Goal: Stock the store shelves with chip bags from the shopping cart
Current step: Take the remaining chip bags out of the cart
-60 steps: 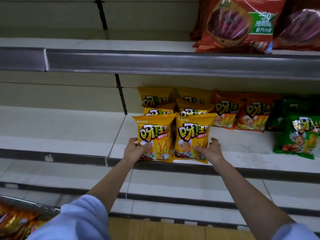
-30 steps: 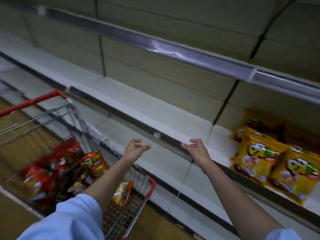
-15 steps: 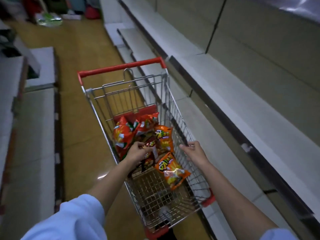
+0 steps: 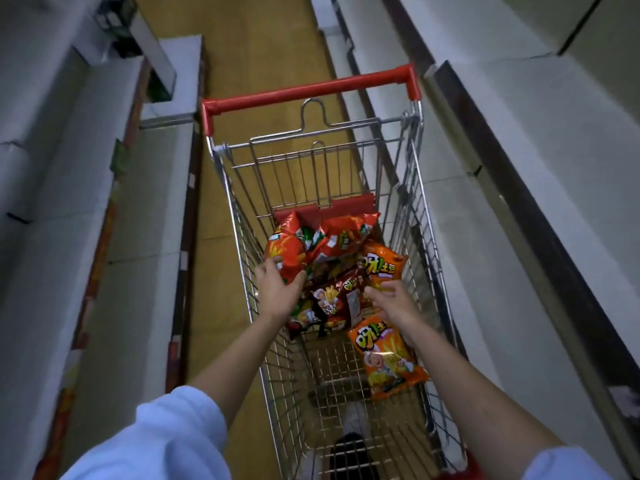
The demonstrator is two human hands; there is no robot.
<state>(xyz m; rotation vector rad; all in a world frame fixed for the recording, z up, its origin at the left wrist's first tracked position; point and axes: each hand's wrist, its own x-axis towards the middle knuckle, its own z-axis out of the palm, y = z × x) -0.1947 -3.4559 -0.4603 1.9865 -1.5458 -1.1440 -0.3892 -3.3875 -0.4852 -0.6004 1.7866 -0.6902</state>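
Pick-up step: both hands, left hand (image 4: 278, 292) and right hand (image 4: 393, 301), reach spread and empty over chip bags (image 4: 332, 268) heaped in the shopping cart (image 4: 420, 237); next, close on one bag.

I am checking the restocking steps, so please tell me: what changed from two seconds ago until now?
Both hands let go of the two yellow chip bags on the shelf and swung left and down into the wire shopping cart. The left hand now touches a red chip bag; the right hand reaches an orange chip bag; neither grip is closed. The bags in the cart lie much as before.
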